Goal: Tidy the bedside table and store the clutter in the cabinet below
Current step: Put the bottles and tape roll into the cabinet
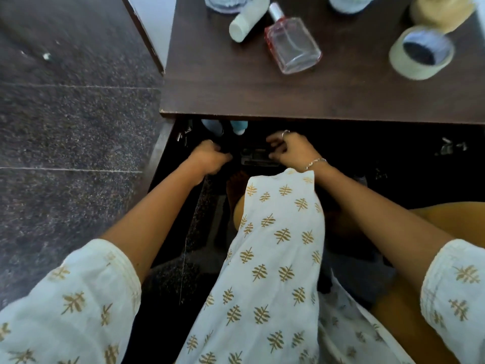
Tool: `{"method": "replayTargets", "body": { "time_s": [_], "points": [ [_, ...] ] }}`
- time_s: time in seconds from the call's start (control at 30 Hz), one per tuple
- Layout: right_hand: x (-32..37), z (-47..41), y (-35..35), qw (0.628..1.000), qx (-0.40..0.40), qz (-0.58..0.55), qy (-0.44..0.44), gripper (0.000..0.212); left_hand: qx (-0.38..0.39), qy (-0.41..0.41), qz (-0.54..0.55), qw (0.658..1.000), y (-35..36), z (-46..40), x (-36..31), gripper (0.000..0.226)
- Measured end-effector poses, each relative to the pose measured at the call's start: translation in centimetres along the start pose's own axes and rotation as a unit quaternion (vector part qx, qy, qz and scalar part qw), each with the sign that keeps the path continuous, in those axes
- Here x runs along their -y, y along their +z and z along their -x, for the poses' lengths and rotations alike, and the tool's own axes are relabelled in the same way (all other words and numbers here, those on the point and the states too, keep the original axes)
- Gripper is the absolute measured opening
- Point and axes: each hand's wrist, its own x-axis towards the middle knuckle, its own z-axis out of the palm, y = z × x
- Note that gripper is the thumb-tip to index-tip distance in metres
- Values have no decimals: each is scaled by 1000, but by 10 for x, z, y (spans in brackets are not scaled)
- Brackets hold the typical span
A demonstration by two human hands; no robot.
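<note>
Below, in the head view, both arms reach under the front edge of the dark wooden bench point(262, 95) into the shadowed cabinet point(367, 153) beneath it. The left hand point(210, 157) is curled closed, knuckles up, its fingertips meeting the left end of a small dark object point(258, 157). The right hand point(291, 151), wearing a ring and a wrist bracelet, is bent over the right end of the same object, fingers curved around it. Both hands appear to grip it; the object is too dim and blurred to identify. It sits low in the cabinet opening, just in front of the person's knee.

Further back in the cabinet, just under the bench edge, two pale blue items point(228, 126) stand side by side; their nature cannot be made out.

On the bench top lie the remaining items. A clear glass perfume bottle point(292, 44) with a reddish edge lies flat near the middle. Just beside it to the left, a white cylinder point(246, 19) lies on its side. A roll of pale tape point(421, 52) lies flat near the right edge, with a beige rounded item point(441, 11) behind it. Two glassy containers point(225, 2) are cut off by the top of the frame.

White sleeves and a garment point(275, 258) with a gold leaf print fill the foreground. Speckled dark stone floor point(73, 101) lies to the left.
</note>
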Motion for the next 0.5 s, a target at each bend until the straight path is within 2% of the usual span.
{"method": "replayTargets", "body": {
  "time_s": [0.17, 0.23, 0.33, 0.5],
  "points": [
    [15, 41, -34, 997, 14, 53, -49, 23, 70, 39, -142, 987, -20, 51, -29, 22],
    [27, 52, -48, 995, 12, 64, -80, 18, 73, 62, -175, 980, -30, 60, -40, 25],
    [47, 59, -70, 991, -35, 50, -118, 14, 8, 120, -160, 980, -45, 65, -62, 26],
    [72, 32, -103, 973, -192, 43, -119, 18, -165, 206, -162, 951, -64, 47, -106, 28]
  ]
}}
